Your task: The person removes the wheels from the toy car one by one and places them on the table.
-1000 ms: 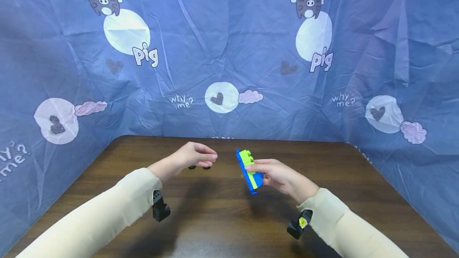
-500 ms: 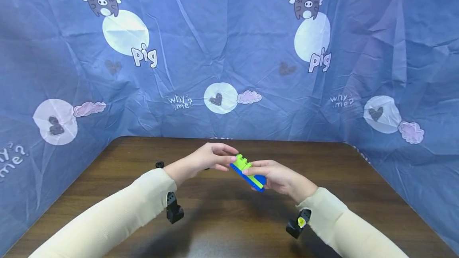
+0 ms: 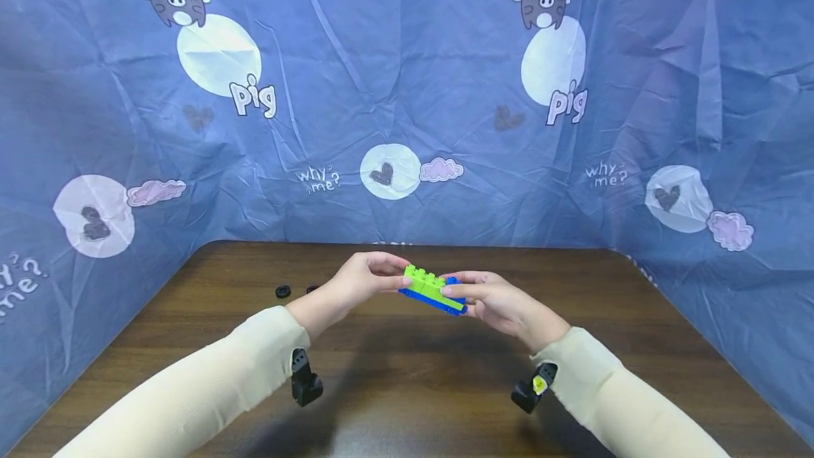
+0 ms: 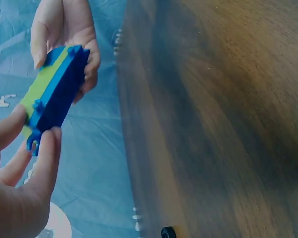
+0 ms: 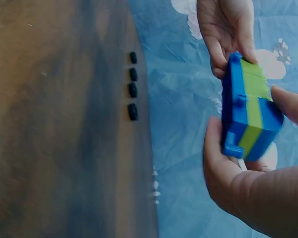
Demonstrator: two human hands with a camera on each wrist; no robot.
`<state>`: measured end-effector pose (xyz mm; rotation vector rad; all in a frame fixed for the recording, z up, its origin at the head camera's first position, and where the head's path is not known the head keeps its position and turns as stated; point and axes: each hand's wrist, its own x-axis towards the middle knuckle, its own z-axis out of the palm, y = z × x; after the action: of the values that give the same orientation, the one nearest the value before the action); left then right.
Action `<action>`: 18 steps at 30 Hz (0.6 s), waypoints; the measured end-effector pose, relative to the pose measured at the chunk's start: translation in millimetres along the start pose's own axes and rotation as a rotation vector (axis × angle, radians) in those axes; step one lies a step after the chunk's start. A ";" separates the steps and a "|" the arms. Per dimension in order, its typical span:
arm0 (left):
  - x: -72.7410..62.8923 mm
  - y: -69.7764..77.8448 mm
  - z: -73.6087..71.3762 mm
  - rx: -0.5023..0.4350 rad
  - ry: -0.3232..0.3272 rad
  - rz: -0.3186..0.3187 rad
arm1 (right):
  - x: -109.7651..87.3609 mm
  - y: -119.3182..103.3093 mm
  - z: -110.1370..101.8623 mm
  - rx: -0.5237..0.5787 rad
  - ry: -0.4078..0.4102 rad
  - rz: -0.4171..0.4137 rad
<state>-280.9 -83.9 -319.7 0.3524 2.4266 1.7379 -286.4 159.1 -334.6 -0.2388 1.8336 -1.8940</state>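
A toy-brick vehicle body (image 3: 422, 290), lime-green studded bricks on a long blue base, is held up above the table between both hands. My left hand (image 3: 356, 283) pinches its left end, thumb on the green side. At the other end my right hand (image 3: 499, 300) grips it, near a blue brick (image 5: 270, 121). Small blue pegs stick out along the base's side, and the left wrist view shows a blue hook (image 4: 34, 144) at the end by my left fingers. The far side of the body is hidden in the head view.
Several black toy wheels (image 5: 133, 90) stand in a row on the brown wooden table (image 3: 407, 394), near its far edge. One wheel (image 3: 282, 291) shows left of my left wrist. Blue printed cloth (image 3: 477, 210) hangs behind and at both sides.
My left hand has come rightward from beside the wheels and taken the body's left end. The body has turned from steeply slanted to nearly level, with my right hand still holding it.
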 end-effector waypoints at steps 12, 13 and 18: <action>12.6 -2.0 3.4 0.116 0.155 0.124 | 12.9 -20.1 -17.9 -0.074 0.048 -0.082; 14.3 -3.1 4.8 0.135 0.164 0.134 | 14.7 -20.4 -18.9 -0.086 0.052 -0.086; 26.0 -9.9 11.6 0.161 0.195 0.112 | 25.3 -18.3 -25.4 -0.163 0.073 -0.089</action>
<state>-304.2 -69.4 -332.2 0.3586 2.7449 1.6969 -323.7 169.7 -324.2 -0.3155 2.0613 -1.8348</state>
